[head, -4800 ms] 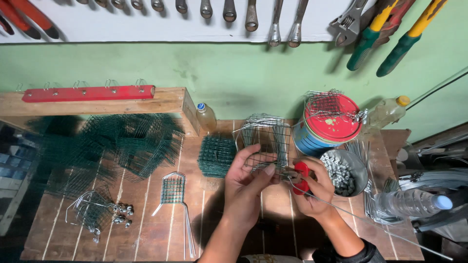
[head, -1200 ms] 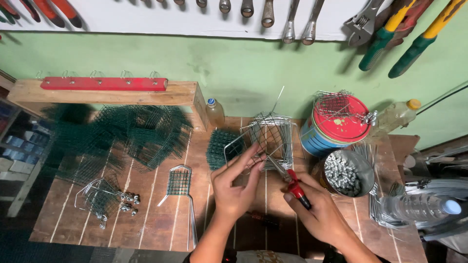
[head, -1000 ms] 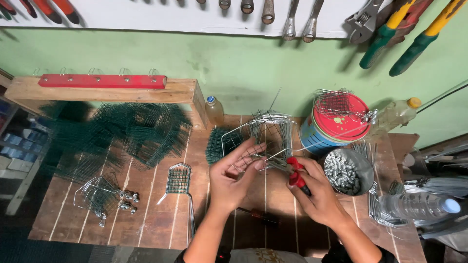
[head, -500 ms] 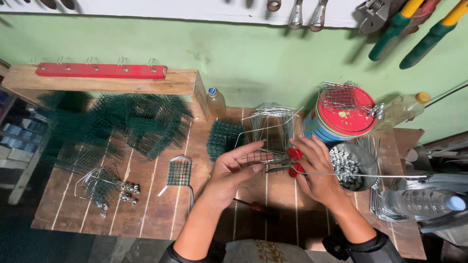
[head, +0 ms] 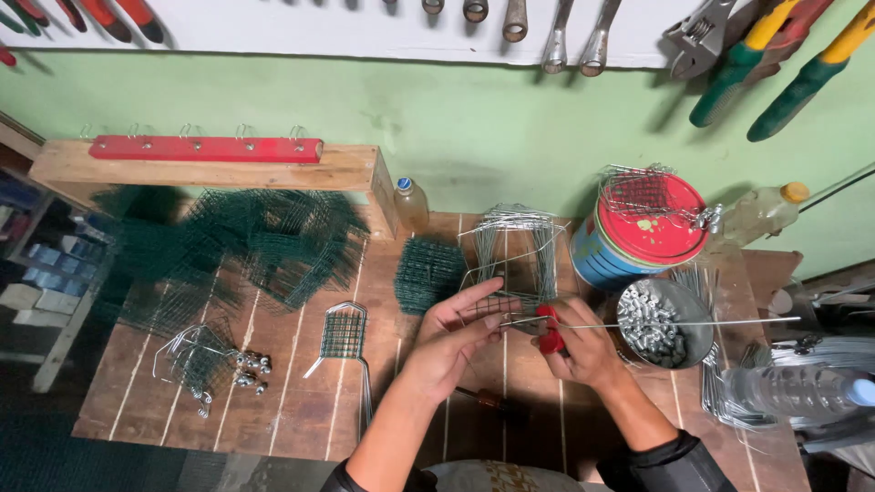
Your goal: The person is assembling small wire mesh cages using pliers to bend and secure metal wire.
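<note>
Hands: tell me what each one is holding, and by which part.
The right hand grips red-handled pliers by the handles. The left hand holds a wire mesh frame by its near lower edge, fingers spread along it.

view count: I've got one feed only, head cam; no second view, so nothing shared.
position: it sits above the wooden workbench (head: 301,401), on the wearer's head.
facing: steeply down and forward, toward the green wall (head: 456,137) behind the bench.
top edge: I see the lower ends of the tools hung on the white board (head: 583,41), cut off by the frame.
bottom edge: both forearms enter here; left hand (head: 451,337) and right hand (head: 583,342) land just below centre.
distance: arm's reach, close.
coverage: nearly the full bench width, red-lidded tin (head: 652,219) right, green mesh pile (head: 264,241) left.
left margin: dark shelving, probably below bench level, hard to read.
</note>
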